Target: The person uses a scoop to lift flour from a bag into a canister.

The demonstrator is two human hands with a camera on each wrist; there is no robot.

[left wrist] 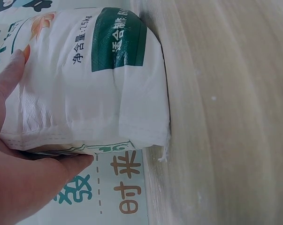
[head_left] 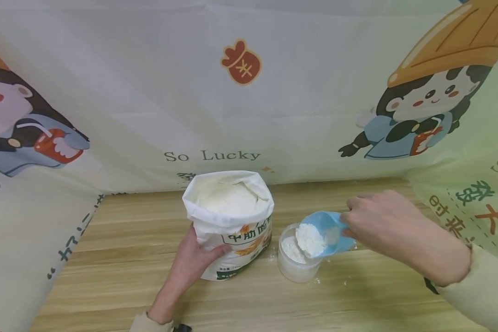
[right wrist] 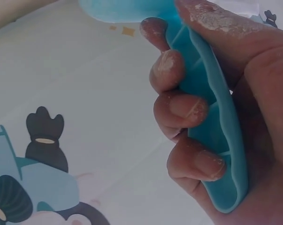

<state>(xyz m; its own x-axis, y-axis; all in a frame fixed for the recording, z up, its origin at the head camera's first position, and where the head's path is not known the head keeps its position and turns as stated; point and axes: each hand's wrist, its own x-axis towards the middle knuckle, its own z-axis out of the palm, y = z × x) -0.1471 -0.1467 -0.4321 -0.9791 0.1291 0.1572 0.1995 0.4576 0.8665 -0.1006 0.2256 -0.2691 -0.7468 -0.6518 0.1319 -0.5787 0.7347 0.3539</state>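
A white flour bag (head_left: 216,230) with its top rolled open stands on the table, white flour (head_left: 232,200) heaped inside. My left hand (head_left: 197,256) grips its lower left side, the thumb across the printed front; the left wrist view shows the hand (left wrist: 24,164) around the bag (left wrist: 80,93). With my right hand (head_left: 375,221) I hold a blue scoop (head_left: 329,230), tilted over a clear jar (head_left: 297,272) that has flour in it. White flour (head_left: 310,240) sits at the scoop's lip. Seen from the right wrist, fingers curl round the ribbed scoop handle (right wrist: 216,126).
Small flour spills dot the wooden table (head_left: 128,258) around the jar. A printed cloth (head_left: 149,92) with cartoon figures forms the back and side walls, close behind the bag.
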